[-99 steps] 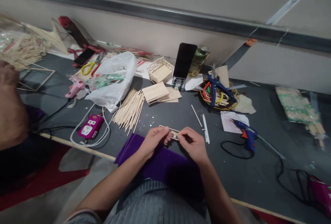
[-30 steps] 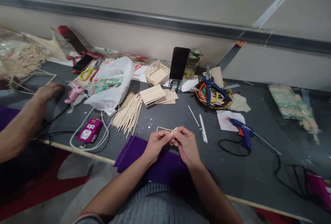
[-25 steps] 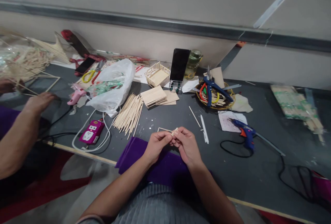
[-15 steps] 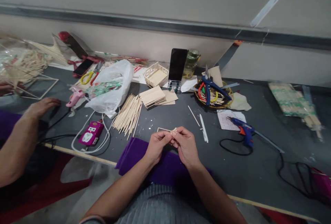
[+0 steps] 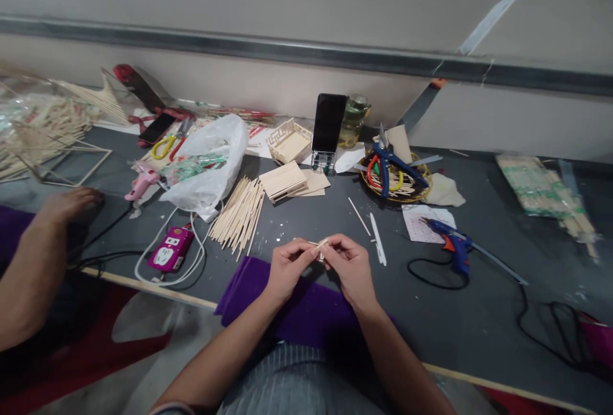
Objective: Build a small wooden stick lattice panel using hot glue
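Note:
My left hand [image 5: 287, 267] and my right hand [image 5: 348, 266] meet over the near edge of a dark table [image 5: 479, 313], fingers pinched together on a small piece built of thin wooden sticks [image 5: 320, 246]. Most of that piece is hidden by my fingertips. A purple cloth [image 5: 297, 309] lies under my wrists. A loose stick [image 5: 359, 216] and a white glue stick [image 5: 377, 239] lie just beyond my right hand. A pile of wooden sticks [image 5: 239, 211] is spread out to the left of my left hand.
A blue glue gun [image 5: 453, 246] with black cord lies to the right. Farther back are a basket of pliers [image 5: 395, 175], a standing phone [image 5: 328, 124], a small stick box [image 5: 288, 140], a white plastic bag [image 5: 208, 156] and a pink power strip [image 5: 170, 248]. Another person's arm [image 5: 33, 262] rests at left.
My hands stay together on the small stick piece, turning it slightly. The other person's hand at left has drawn back toward the table's near edge. The camera has shifted a little.

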A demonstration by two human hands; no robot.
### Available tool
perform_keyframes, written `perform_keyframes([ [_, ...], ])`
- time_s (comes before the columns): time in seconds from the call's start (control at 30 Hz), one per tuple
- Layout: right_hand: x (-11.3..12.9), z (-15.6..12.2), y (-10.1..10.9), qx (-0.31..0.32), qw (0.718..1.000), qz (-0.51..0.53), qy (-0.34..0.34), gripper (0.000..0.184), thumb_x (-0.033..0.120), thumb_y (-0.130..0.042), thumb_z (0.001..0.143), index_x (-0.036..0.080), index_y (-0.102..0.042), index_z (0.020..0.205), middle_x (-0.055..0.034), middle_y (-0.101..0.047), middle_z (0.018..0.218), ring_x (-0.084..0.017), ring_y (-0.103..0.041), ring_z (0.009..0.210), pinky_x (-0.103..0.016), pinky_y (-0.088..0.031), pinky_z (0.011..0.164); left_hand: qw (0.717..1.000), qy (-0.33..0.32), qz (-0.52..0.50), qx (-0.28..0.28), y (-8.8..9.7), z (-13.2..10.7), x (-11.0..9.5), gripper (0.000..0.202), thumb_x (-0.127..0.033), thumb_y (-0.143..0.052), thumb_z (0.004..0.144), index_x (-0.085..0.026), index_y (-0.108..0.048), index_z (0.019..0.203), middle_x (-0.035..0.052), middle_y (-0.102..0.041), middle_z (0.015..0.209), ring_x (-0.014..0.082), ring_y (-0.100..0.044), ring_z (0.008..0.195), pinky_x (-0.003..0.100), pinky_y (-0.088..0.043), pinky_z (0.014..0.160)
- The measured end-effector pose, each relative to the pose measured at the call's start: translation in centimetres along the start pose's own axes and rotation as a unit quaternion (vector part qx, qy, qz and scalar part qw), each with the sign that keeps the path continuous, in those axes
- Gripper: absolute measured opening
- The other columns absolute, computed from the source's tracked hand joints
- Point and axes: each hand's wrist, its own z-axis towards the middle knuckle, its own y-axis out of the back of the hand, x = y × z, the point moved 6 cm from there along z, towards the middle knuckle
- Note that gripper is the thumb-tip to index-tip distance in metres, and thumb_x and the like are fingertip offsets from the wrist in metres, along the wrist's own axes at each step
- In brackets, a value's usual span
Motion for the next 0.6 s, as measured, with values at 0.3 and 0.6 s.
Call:
perform_keyframes([
  [0.3, -0.8, -0.1, -1.0, 0.025, 0.979, 0.166, -0.117, 0.024, 0.032, -0.080, 0.067, 0.018, -0.061, 0.061, 0.0044, -0.053, 0.054, -0.006, -0.040, 0.048, -0.017, -0.031, 0.043, 0.996, 0.033, -0.079, 0.037, -0.8, 0.1, 0.9, 0.026, -0.040, -0.082, 0.069, -0.016, -0.075, 0.073, 0.0046, -0.072, 0.071, 0.0175, -0.067, 0.067, 0.031, -0.054, 0.069],
  [0.6, -0.9, -0.2, -1.1, -0.010, 0.982, 0.167, -0.092, 0.024, 0.033, -0.079, 0.067, 0.018, -0.059, 0.064, 0.0055, -0.053, 0.055, -0.005, -0.041, 0.047, -0.017, -0.032, 0.043, 0.993, 0.025, -0.115, 0.013, -1.6, 0.0, 1.1, 0.028, -0.041, -0.082, 0.070, -0.015, -0.072, 0.066, 0.0030, -0.068, 0.061, 0.0147, -0.064, 0.059, 0.029, -0.054, 0.064],
])
